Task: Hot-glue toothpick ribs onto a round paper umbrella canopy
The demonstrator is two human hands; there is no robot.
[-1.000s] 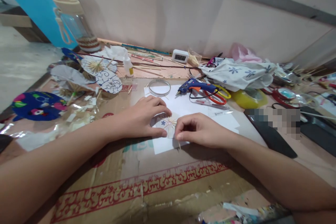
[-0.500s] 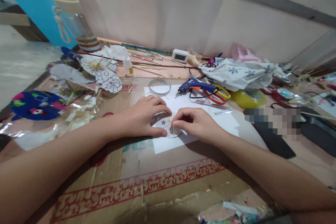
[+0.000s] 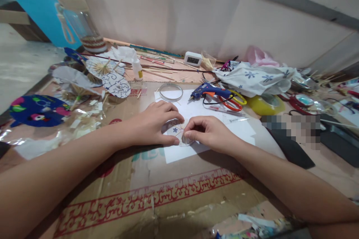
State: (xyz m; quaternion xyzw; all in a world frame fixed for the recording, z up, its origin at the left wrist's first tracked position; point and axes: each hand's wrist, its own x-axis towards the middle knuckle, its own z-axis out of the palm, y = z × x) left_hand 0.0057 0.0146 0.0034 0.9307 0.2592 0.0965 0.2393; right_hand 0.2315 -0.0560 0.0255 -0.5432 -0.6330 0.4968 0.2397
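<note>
A small round white piece (image 3: 175,130) with blue flowers and thin light sticks fanned over it lies on white paper (image 3: 179,154). My left hand (image 3: 158,125) curves around its left side, thumb at the near edge and fingertips at the far edge, steadying it. Over its right part, my right hand (image 3: 209,132) is closed in a pinch, the thumb pressed to the index finger. Whatever those fingertips hold is too small and covered to make out. Behind the hands lie a clear ring (image 3: 171,92) and a blue glue gun (image 3: 210,91).
Scissors (image 3: 237,101) and yellow tape (image 3: 267,104) lie right of the glue gun, by a flowered cloth (image 3: 252,76). Small paper parasols (image 3: 116,85), a blue fan-shaped piece (image 3: 40,111) and a glue bottle (image 3: 137,70) are at left. A white clock (image 3: 193,59) stands behind.
Both hands keep nearly the same places on the round piece. The right fingertips shift very slightly, and the view tilts a little.
</note>
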